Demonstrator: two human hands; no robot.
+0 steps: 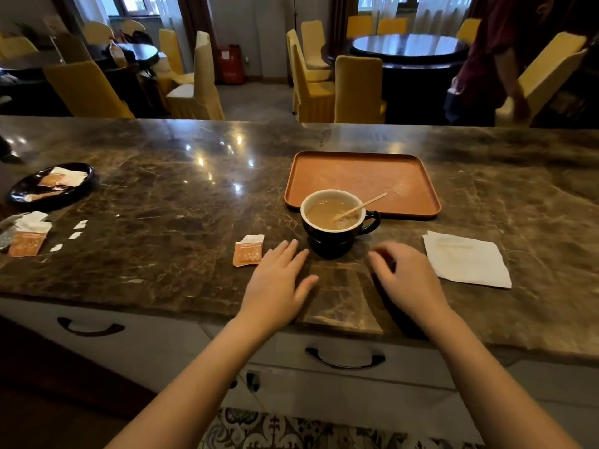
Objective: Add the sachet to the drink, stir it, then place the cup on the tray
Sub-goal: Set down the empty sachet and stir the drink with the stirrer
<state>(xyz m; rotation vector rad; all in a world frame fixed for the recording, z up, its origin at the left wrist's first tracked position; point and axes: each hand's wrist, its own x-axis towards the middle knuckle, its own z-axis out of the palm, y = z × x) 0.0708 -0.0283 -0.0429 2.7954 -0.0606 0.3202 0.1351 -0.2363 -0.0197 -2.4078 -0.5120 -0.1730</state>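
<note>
A black cup [337, 236] of milky brown drink stands on the marble counter, its handle to the right. A wooden stir stick [361, 206] leans in it, pointing up and right. Just behind the cup lies the orange tray [363, 176]. An orange and white sachet [248, 250], torn at the top, lies flat left of the cup. My left hand [278, 283] rests on the counter beside the sachet, fingers spread and holding nothing. My right hand [405, 273] hovers in front and right of the cup, fingers loosely curled and blurred, with nothing visible in it.
A white napkin [466, 259] lies to the right. At far left sit a black plate [52, 186] with sachets, more used sachets [27, 239] and torn paper bits [76, 234]. Drawers with black handles [345, 358] run under the counter. A person [492, 59] stands beyond, among yellow chairs.
</note>
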